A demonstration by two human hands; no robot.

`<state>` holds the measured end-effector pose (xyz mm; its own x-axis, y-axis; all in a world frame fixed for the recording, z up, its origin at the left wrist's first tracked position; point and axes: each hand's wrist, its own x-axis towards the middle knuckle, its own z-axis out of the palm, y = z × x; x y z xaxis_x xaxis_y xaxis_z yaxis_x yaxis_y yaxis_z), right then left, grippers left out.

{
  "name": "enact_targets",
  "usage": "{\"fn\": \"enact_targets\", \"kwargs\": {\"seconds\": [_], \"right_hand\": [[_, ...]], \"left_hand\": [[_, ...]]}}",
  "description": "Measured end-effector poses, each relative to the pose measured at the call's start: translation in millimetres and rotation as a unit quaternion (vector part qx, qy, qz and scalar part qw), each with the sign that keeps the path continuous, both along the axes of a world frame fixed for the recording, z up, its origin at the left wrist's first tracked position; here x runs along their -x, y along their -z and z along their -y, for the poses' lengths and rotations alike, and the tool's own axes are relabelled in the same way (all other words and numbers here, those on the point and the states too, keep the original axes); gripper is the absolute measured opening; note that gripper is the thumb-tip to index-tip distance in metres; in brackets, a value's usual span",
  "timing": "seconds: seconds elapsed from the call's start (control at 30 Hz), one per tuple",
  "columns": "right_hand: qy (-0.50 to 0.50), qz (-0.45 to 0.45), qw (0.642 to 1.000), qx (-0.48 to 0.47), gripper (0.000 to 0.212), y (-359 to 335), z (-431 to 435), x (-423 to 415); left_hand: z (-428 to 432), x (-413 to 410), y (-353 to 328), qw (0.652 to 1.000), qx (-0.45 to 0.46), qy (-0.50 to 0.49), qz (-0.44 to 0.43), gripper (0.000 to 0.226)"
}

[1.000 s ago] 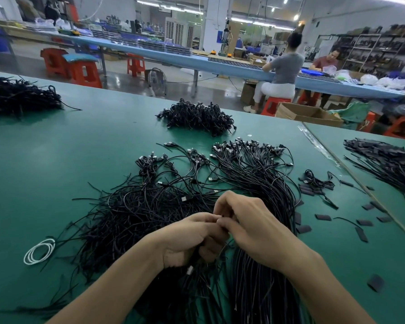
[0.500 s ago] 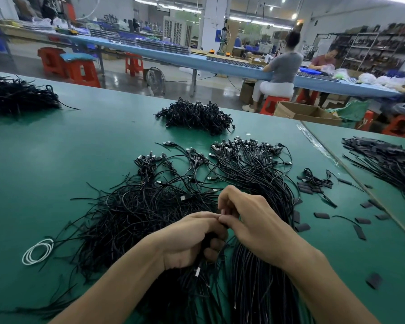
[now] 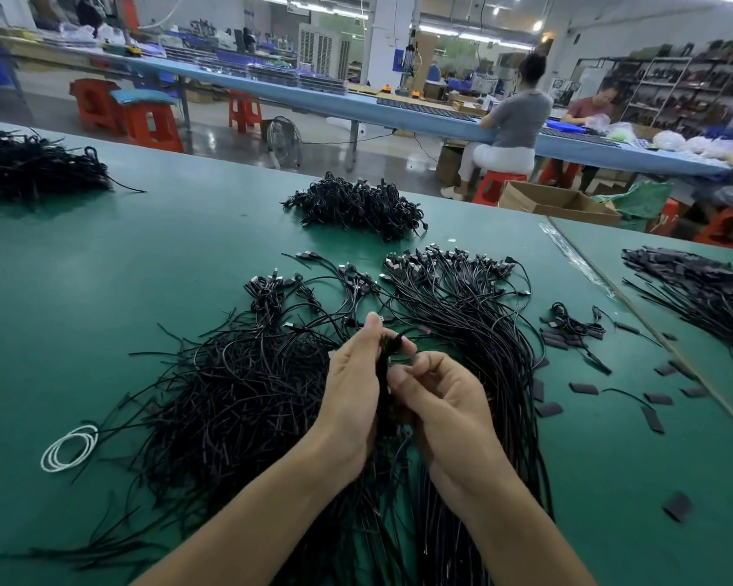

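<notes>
Centre frame: cable (image 3: pixel 384 376) is blurred, largely hidden between left hand (image 3: pixel 350 401) and right hand (image 3: pixel 445 412). Bundle (image 3: pixel 508 374) is cut off at bottom edge.

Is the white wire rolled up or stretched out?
Rolled up: the white wire lies in a small round coil on the green table.

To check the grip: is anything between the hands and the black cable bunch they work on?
Nothing visible. The left hand and right hand both hold the black cable bunch directly, over the loose cables.
</notes>
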<state>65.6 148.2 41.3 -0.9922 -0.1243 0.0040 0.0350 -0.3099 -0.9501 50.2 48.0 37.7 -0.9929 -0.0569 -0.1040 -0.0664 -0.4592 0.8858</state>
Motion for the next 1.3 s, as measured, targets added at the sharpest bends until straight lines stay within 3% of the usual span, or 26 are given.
{"fn": "enact_targets", "kwargs": {"seconds": [0.1, 0.27, 0.4, 0.47, 0.53, 0.63, 0.7, 0.83, 0.97, 1.13, 1.3], "right_hand": [[-0.043, 0.059, 0.994, 0.075, 0.021, -2.2, 0.3, 0.1], [-0.007, 0.056, 0.998, 0.024, 0.023, -1.9, -6.0, 8.3], [0.02, 0.007, 1.0, -0.006, 0.023, -5.5, -18.0, 16.0], [0.034, -0.033, 0.998, -0.045, 0.024, -5.3, -21.1, 20.1], [0.04, -0.064, 0.995, -0.067, 0.026, -5.6, -23.0, 21.6], [0.023, -0.095, 0.992, -0.082, 0.025, -6.1, -24.8, 20.8], [0.005, -0.112, 0.989, -0.098, 0.024, -5.1, -25.9, 19.5], [-0.01, -0.115, 0.985, -0.125, 0.024, -0.6, -26.2, 19.3], [0.045, -0.153, 0.953, -0.259, 0.028, 5.7, -23.7, 21.8], [0.054, -0.2, 0.921, -0.331, 0.031, 5.9, -24.0, 20.6], [0.025, -0.178, 0.947, -0.265, 0.033, 7.0, -15.3, 18.1]], "left_hand": [[7.6, 0.6, -0.6, 0.996, -0.009, 0.026, -0.086, 0.042], [21.3, 1.8, 4.6, 0.977, 0.086, 0.049, -0.186, 0.013], [32.0, 1.3, 12.6, 0.952, 0.236, 0.054, -0.185, 0.057], [33.1, 1.0, 16.1, 0.952, 0.253, 0.023, -0.168, 0.067], [33.8, 3.5, 17.7, 0.951, 0.265, 0.015, -0.159, 0.067], [36.5, 9.3, 18.6, 0.935, 0.313, 0.011, -0.164, 0.038], [38.8, 10.6, 19.2, 0.939, 0.298, 0.01, -0.17, 0.019], [42.3, 10.3, 16.8, 0.959, 0.241, 0.024, -0.148, 0.015], [39.1, 12.1, 12.2, 0.978, 0.173, 0.072, -0.096, 0.006], [37.1, 10.1, 4.6, 0.993, 0.006, 0.109, 0.036, 0.034], [37.9, 8.8, 8.7, 0.992, -0.046, 0.114, 0.033, 0.047]]}}
